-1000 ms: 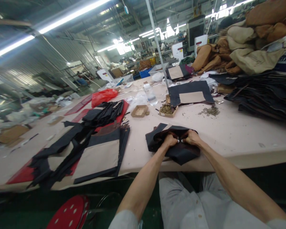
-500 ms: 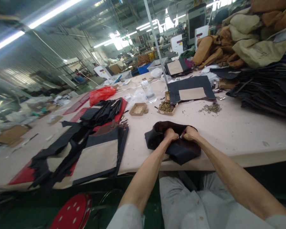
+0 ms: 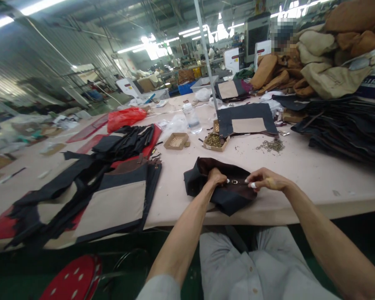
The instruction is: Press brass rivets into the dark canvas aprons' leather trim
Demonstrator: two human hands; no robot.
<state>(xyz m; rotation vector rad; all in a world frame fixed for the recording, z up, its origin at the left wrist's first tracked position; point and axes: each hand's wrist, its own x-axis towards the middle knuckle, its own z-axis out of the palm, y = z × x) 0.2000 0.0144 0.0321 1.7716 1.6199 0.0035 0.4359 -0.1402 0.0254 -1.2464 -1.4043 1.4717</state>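
Observation:
A dark navy bag with a brown lining (image 3: 206, 166) lies at the table's near edge with its mouth spread open. Across its opening runs a thin dark strap (image 3: 241, 182) carrying a small metal buckle (image 3: 234, 182). My left hand (image 3: 217, 177) reaches into the mouth, fingers closed on the strap just left of the buckle. On the other side, my right hand (image 3: 267, 180) pinches the strap's right end between thumb and fingers. White coverings show on fingertips of both hands.
Cut navy panels with beige pockets (image 3: 118, 200) are stacked to the left. Beyond the bag stand small boxes of metal fittings (image 3: 215, 141), a plastic bottle (image 3: 192, 118) and loose rings (image 3: 272, 145). Dark fabric pieces (image 3: 343, 125) pile up at right; a metal pole (image 3: 206, 54) rises behind.
My right hand has drawn back to the right, out of the bag's mouth, and the buckle now shows between the hands. My left hand stays inside the opening.

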